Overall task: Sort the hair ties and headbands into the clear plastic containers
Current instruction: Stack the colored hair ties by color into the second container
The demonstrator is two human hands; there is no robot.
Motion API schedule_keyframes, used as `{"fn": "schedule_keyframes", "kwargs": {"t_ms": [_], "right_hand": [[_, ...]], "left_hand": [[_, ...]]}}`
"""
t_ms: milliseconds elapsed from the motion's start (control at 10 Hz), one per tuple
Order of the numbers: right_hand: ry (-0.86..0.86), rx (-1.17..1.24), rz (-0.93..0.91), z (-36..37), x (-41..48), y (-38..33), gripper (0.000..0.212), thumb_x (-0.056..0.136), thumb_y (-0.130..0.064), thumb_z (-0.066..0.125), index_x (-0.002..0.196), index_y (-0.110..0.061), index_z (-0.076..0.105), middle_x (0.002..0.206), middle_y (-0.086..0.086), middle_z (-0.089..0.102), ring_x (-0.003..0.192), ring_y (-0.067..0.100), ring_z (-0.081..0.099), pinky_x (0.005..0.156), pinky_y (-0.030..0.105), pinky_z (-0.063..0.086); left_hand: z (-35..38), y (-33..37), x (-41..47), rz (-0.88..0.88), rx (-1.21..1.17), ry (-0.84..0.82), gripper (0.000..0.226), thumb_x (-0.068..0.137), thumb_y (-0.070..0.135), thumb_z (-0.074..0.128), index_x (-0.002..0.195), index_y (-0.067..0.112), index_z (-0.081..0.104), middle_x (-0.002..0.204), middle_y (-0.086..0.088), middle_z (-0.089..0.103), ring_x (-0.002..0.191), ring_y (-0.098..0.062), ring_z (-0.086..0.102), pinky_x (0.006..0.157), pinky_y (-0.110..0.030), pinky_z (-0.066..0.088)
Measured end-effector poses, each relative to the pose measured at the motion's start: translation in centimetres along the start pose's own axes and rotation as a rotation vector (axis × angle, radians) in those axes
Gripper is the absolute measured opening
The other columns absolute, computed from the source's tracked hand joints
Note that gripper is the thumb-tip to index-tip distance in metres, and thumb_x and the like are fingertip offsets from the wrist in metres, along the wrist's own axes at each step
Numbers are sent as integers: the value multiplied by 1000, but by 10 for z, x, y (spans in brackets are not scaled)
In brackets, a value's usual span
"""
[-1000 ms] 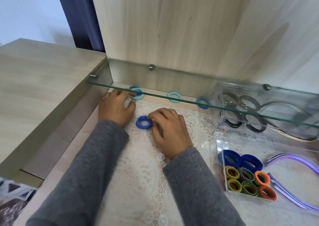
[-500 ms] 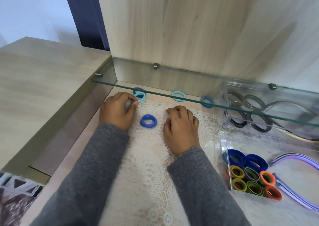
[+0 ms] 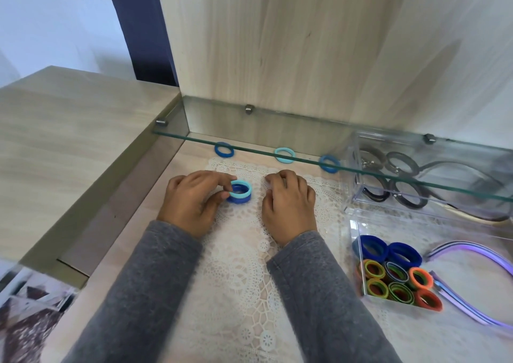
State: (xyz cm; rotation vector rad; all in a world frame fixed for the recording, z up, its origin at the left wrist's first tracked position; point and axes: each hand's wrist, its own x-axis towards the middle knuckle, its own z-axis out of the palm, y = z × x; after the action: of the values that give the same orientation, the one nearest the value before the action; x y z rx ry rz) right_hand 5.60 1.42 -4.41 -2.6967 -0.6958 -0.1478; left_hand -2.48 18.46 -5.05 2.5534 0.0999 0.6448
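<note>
Pinching a light teal hair tie (image 3: 241,188), the left hand (image 3: 191,201) holds it stacked on a dark blue hair tie (image 3: 238,199) on the lace doily (image 3: 238,265), while at its three o'clock the right hand (image 3: 288,204) rests on the lace, loosely curled, grasping nothing. Three loose hair ties (image 3: 284,155) lie under the glass shelf (image 3: 263,140) at twelve o'clock, and at the right hand's four o'clock a clear container (image 3: 356,232) holds blue and multicoloured ties.

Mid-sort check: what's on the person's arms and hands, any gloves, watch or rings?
Both arms wear plain grey long sleeves, the left sleeve and right sleeve ending at the wrists. The left hand and right hand are bare: no gloves, watch or rings visible.
</note>
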Motion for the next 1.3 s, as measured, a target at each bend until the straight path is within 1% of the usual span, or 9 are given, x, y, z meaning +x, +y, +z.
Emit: {"fn": "schedule_keyframes", "kwargs": {"t_ms": [100, 400, 500, 600, 700, 800, 900, 1000, 1300], "right_hand": [[-2, 3, 2, -1, 0, 0, 38, 95, -25, 38, 133, -22, 43, 134, 0, 39, 124, 20, 33, 106, 37, 24], [9, 26, 2, 1, -1, 1, 38, 94, -24, 39, 132, -22, 44, 133, 0, 39, 124, 20, 33, 106, 37, 25], [20, 48, -13, 1, -1, 0, 38, 93, -24, 41, 131, -23, 44, 131, 0, 40, 122, 19, 33, 104, 36, 25], [71, 156, -53, -2, -2, 0, 38, 91, -18, 45, 128, -26, 48, 128, -2, 44, 121, 18, 35, 102, 36, 27], [96, 263, -164, -4, -3, -3, 43, 84, -7, 50, 120, -30, 56, 124, -1, 46, 119, 18, 37, 99, 36, 32], [82, 220, -265, -3, -6, -6, 44, 78, -4, 53, 112, -31, 61, 124, 2, 48, 118, 22, 39, 96, 39, 33], [64, 149, -260, -2, -6, -6, 36, 78, -10, 55, 106, -30, 65, 124, 3, 48, 118, 23, 38, 96, 42, 31], [32, 128, -249, -2, -6, -5, 32, 79, -13, 53, 105, -28, 65, 125, 2, 47, 119, 22, 36, 97, 41, 30], [-32, 66, -268, -11, -11, -5, 29, 82, -22, 53, 109, -25, 61, 125, 0, 43, 120, 19, 31, 99, 36, 26]], "left_hand": [[0, 2, 1, -20, 47, -30, 24, 88, 13, 62, 94, 35, 55, 115, 30, 56, 112, -6, 55, 97, -38, 29], [1, 2, 2, -44, 32, -80, 30, 88, 10, 62, 97, 38, 56, 120, 25, 58, 116, -8, 54, 99, -40, 29], [0, 0, 2, -42, -48, -48, 36, 89, 8, 60, 110, 37, 55, 126, 20, 57, 121, -10, 52, 105, -42, 31], [-1, 2, 4, -153, -88, 0, 31, 95, 14, 49, 121, 31, 53, 130, 12, 57, 121, -17, 52, 106, -48, 38], [1, -1, 5, -272, 59, 11, 34, 98, 17, 42, 130, 25, 50, 140, 3, 51, 127, -22, 47, 109, -49, 35], [3, -4, 6, -381, 195, -108, 46, 99, 28, 37, 145, 24, 35, 155, 3, 29, 143, -20, 25, 118, -44, 18], [8, -4, 8, -431, 302, -230, 54, 101, 38, 26, 152, 26, 15, 161, 7, 9, 147, -17, 7, 119, -39, 7], [9, -4, 10, -438, 369, -283, 55, 101, 40, 20, 153, 27, 7, 161, 8, 1, 148, -16, 1, 119, -38, 3], [8, -3, 10, -442, 392, -305, 56, 102, 40, 20, 154, 26, 7, 161, 8, 0, 148, -16, 1, 119, -38, 3]]}}
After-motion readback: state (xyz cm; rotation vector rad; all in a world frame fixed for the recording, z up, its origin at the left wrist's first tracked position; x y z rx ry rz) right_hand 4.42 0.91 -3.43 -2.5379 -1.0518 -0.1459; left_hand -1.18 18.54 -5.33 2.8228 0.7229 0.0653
